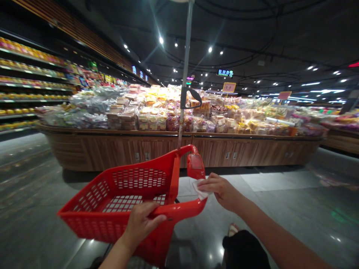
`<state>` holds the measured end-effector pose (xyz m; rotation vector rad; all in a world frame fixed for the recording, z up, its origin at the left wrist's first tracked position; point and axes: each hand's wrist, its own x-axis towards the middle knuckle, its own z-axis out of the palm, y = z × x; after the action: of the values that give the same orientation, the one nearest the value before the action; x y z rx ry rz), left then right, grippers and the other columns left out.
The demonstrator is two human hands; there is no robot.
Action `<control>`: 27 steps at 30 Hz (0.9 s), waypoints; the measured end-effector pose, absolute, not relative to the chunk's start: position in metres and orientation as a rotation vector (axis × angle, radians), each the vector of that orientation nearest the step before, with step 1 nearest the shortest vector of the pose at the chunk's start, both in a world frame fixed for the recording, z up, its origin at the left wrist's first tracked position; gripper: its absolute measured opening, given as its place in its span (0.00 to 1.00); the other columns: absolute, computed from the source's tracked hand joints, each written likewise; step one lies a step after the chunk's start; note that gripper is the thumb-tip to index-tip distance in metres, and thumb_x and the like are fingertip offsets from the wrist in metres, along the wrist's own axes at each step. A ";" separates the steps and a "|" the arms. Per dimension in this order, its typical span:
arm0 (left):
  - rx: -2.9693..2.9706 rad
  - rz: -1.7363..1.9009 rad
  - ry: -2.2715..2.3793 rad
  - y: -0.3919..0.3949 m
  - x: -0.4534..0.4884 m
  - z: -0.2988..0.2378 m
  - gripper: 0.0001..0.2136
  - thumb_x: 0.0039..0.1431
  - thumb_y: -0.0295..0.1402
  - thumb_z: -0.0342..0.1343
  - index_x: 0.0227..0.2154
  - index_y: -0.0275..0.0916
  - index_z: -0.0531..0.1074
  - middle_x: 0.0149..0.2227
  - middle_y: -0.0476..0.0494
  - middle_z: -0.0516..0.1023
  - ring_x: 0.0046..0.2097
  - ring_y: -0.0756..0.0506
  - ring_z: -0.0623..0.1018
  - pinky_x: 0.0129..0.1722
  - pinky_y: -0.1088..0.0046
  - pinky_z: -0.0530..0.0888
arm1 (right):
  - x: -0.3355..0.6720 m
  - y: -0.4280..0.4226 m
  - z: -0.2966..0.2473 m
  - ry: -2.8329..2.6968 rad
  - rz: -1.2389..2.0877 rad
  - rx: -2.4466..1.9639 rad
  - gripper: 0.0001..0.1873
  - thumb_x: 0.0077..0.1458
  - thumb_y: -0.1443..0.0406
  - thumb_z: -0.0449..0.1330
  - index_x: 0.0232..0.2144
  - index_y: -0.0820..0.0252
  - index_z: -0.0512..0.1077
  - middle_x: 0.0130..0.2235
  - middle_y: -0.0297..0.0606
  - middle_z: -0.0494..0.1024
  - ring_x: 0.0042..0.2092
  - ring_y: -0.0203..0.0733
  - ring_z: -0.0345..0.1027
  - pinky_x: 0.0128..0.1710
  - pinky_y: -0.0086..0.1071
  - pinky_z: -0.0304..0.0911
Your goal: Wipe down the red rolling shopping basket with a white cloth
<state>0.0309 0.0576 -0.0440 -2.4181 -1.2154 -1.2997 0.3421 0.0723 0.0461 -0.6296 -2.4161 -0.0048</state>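
Head view: the left hand (140,224) has its fingers curled firmly round the rim of a red plastic shopping basket (182,210), while the right hand (221,191) pinches a white tissue (199,188) narrowly against the basket's front corner.

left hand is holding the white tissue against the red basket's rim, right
Not quite: the white tissue is held by the right hand, not the left, as the head view shows. It does sit against the red basket's rim. The left hand grips that rim.
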 end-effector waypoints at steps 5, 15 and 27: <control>-2.434 -1.284 -1.227 0.059 0.028 -0.041 0.17 0.57 0.47 0.48 0.25 0.39 0.73 0.23 0.48 0.77 0.25 0.49 0.76 0.27 0.76 0.70 | 0.335 0.096 0.038 -2.338 -0.183 -0.699 0.26 0.54 0.79 0.46 0.48 0.55 0.72 0.49 0.37 0.76 0.45 0.41 0.67 0.44 0.39 0.64; -2.343 -1.321 -1.212 0.059 0.018 -0.041 0.10 0.57 0.40 0.51 0.29 0.40 0.74 0.28 0.46 0.79 0.31 0.47 0.78 0.31 0.74 0.73 | 0.335 0.086 0.040 -2.349 -0.020 -0.621 0.26 0.53 0.78 0.46 0.48 0.54 0.71 0.47 0.36 0.77 0.43 0.41 0.67 0.40 0.38 0.65; -2.424 -1.061 -1.385 0.017 0.132 0.020 0.15 0.55 0.47 0.52 0.32 0.40 0.73 0.27 0.42 0.78 0.31 0.43 0.78 0.31 0.67 0.72 | 0.337 0.082 0.062 -2.221 0.036 -0.563 0.21 0.58 0.74 0.47 0.46 0.52 0.72 0.44 0.37 0.78 0.42 0.42 0.68 0.42 0.41 0.65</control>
<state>0.1320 0.0172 0.0196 -2.4235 -1.3848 -1.0613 0.3365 0.0819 0.0618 -0.5633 -2.2210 0.0359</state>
